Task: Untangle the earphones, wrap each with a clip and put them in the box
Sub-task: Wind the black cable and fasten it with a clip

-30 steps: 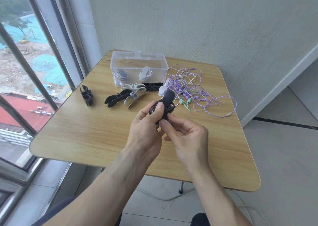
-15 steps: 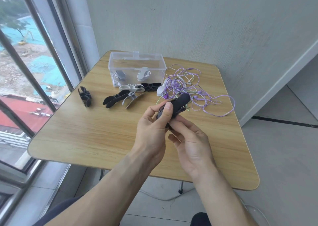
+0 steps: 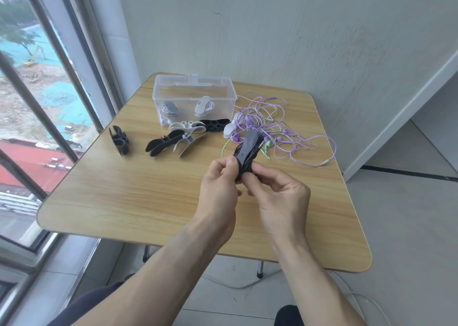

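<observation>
Black clip (image 3: 247,149) pinched by left hand (image 3: 218,186) and right hand (image 3: 280,194); bare table (image 3: 124,196) beneath.

Soft, even daylight comes in from the window (image 3: 37,117) on my left, so the whole scene is bright with no harsh glare. The counter (image 3: 128,191) shows only faint, diffuse shadows under the things on it. The wide-angle lens bends straight lines near the edges: the window bars lean and curve. My hands are slightly soft with motion blur, and the wall (image 3: 297,40) looks smeared toward the upper right.
</observation>
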Motion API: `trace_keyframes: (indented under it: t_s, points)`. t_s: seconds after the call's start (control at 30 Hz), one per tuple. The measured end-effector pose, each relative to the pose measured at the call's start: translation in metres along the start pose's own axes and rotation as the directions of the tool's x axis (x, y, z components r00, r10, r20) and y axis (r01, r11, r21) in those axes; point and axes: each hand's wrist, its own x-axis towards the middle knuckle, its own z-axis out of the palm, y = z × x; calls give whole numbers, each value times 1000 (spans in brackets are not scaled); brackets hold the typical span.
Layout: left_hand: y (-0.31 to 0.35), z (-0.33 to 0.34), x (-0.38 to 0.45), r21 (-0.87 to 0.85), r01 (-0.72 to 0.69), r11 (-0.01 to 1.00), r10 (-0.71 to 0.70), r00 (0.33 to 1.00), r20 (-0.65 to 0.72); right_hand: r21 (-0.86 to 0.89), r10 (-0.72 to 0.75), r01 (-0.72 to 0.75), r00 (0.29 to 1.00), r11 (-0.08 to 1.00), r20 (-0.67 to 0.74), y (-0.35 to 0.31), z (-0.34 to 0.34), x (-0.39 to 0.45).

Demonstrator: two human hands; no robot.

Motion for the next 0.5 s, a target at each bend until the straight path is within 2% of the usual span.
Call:
trace_keyframes:
  t_s: [0.07, 0.13, 0.3, 0.5]
  points:
    - [2, -4, 3, 108, -48, 993, 49, 999, -7, -35, -56, 56, 998, 998, -11, -2, -3, 2]
    - [5, -9, 6, 143, -69, 987, 65, 997, 31, -58, -108, 108, 994, 992, -3, -5, -7, 6]
    - [13, -17, 5, 162, -44, 986, 4, 971, 240, -144, -145, 168, 977, 975, 153, -12, -17, 16]
    - [18, -19, 9, 64, 13, 998, -22, 989, 143, -276, -195, 306, 910, 911, 366, -12, -25, 22]
